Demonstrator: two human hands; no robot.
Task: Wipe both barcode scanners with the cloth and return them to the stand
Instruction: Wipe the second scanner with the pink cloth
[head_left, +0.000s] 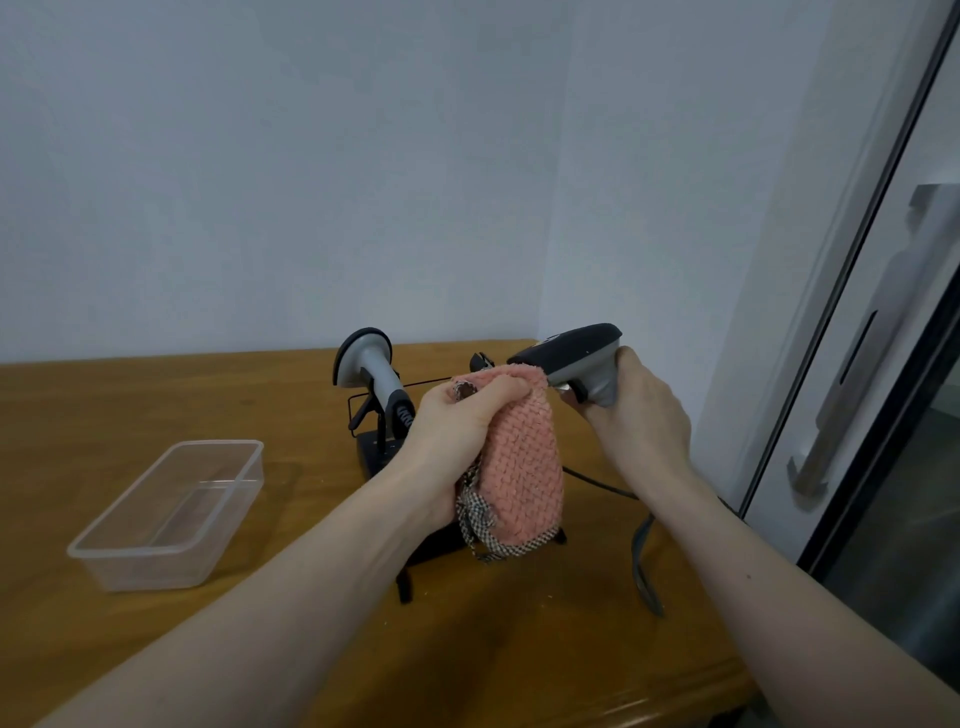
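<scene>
1. Two barcode scanners show in the head view: one sits in the black stand at the far middle of the wooden desk, the other is lifted above it.
2. The seated scanner is grey with a dark rim, its head tipped up toward the left.
3. The right hand has its grip closed around the handle of the lifted scanner, whose dark head points left.
4. The left hand has its grip closed on a bunched pink cloth, whose top edge touches the lifted scanner's front end; a checked trim hangs at the cloth's lower edge.
5. A dark cable trails over the desk below the right wrist.
6. A clear plastic container stands on the near left of the desk, well apart from the stand.
</scene>
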